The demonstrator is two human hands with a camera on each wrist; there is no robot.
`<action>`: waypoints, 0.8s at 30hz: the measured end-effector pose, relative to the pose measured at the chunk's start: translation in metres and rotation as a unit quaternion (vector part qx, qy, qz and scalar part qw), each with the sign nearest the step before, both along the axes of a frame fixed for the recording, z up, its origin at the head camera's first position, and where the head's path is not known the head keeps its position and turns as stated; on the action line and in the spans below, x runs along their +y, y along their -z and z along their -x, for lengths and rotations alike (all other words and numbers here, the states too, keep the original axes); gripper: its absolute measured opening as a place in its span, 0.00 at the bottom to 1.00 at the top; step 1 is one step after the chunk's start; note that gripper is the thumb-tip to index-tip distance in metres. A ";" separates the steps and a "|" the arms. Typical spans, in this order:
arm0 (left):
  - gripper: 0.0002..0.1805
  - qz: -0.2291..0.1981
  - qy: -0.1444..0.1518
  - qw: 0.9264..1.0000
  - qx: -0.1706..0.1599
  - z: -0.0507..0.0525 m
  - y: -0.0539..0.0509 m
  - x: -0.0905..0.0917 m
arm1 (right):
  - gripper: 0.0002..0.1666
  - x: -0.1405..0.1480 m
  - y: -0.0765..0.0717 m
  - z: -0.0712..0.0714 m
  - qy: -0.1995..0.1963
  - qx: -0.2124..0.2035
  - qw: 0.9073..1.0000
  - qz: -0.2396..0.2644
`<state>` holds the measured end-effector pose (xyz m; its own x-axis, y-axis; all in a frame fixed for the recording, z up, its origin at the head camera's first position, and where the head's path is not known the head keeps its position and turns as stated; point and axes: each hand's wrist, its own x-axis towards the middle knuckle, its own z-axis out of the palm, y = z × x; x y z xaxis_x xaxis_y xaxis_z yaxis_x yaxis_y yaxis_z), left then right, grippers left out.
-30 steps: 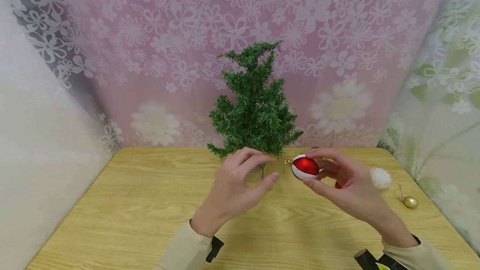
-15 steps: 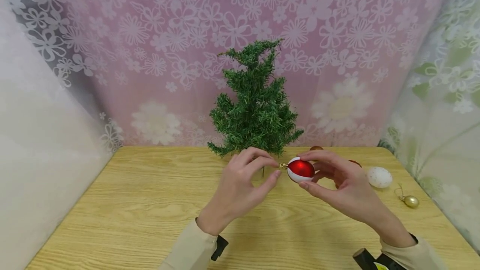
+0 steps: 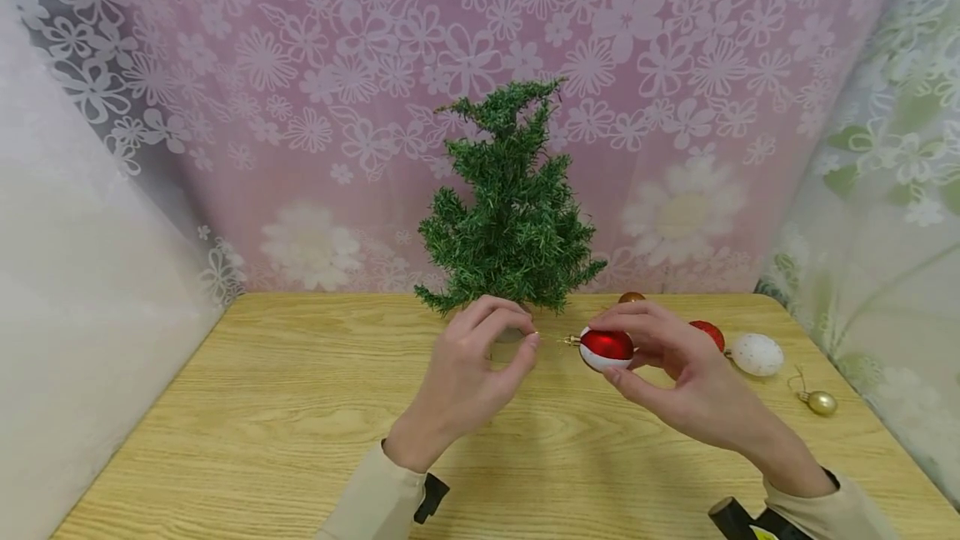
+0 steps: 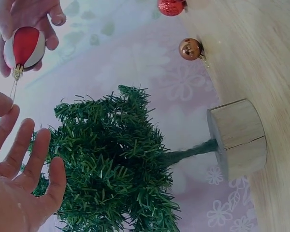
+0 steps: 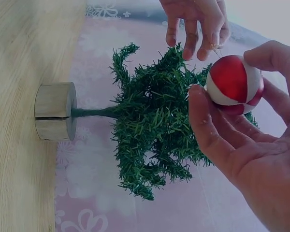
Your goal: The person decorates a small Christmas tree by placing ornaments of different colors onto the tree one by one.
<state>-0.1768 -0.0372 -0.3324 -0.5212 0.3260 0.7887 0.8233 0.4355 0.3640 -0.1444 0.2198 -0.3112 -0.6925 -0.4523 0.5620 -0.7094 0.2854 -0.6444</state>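
Note:
Between thumb and fingers, my right hand (image 3: 690,373) holds a red and white Christmas ball (image 3: 606,348), its gold cap turned to the left. The same ball (image 5: 229,82) shows its striped panels in the right wrist view. My left hand (image 3: 468,377) pinches the thin gold hanging loop (image 4: 13,90) of the ball between thumb and index finger; the loop is drawn out taut from the cap. In the left wrist view the other fingers of the left hand (image 4: 24,169) are spread. Behind both hands stands a small green artificial Christmas tree (image 3: 513,207) on a round wooden base (image 4: 238,140).
On the table (image 3: 300,407) at the right lie a red glittery ball (image 3: 708,334), a white speckled ball (image 3: 757,355) and a small gold ball (image 3: 821,403) with a loop. A copper-coloured ball (image 4: 190,49) lies farther back. A floral curtain (image 3: 315,107) hangs behind the tree.
My left hand has closed thumb and index finger on the loop at the cap and drawn it leftward. The ball first shifted left, then slightly back right and down in the right hand.

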 end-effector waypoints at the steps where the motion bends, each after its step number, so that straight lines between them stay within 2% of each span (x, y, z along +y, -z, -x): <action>1: 0.02 0.002 -0.002 1.000 0.005 0.000 0.000 0.000 | 0.32 -0.001 0.000 -0.001 -0.002 -0.002 1.000 -0.005; 3: 0.02 0.019 -0.016 0.999 0.041 0.001 0.002 0.000 | 0.30 -0.003 0.001 -0.002 0.000 -0.006 1.000 -0.013; 5: 0.01 0.045 -0.041 0.994 0.095 0.002 0.003 0.000 | 0.28 -0.005 0.001 -0.002 0.004 -0.005 1.000 -0.020; 8: 0.01 0.089 -0.089 0.975 0.185 0.003 0.005 0.001 | 0.25 -0.009 0.001 -0.001 0.024 -0.003 0.999 -0.038; 11: 0.02 0.116 -0.119 0.958 0.233 0.001 0.005 0.002 | 0.20 -0.014 0.002 0.001 0.042 0.014 0.997 -0.057; 13: 0.03 0.123 -0.126 0.954 0.245 0.000 0.006 0.003 | 0.19 -0.017 0.004 0.003 0.048 0.035 0.996 -0.065; 15: 0.03 0.123 -0.127 0.953 0.246 0.000 0.007 0.004 | 0.19 -0.019 0.006 0.005 0.046 0.057 0.995 -0.066; 17: 0.03 0.120 -0.125 0.955 0.242 -0.001 0.008 0.005 | 0.20 -0.021 0.007 0.007 0.041 0.081 0.994 -0.067; 21: 0.02 0.107 -0.114 0.960 0.232 -0.001 0.010 0.007 | 0.19 -0.023 0.007 0.008 0.033 0.101 0.991 -0.076; 24: 0.02 0.096 -0.107 0.963 0.226 0.000 0.010 0.007 | 0.16 -0.025 0.008 0.008 0.029 0.099 0.991 -0.083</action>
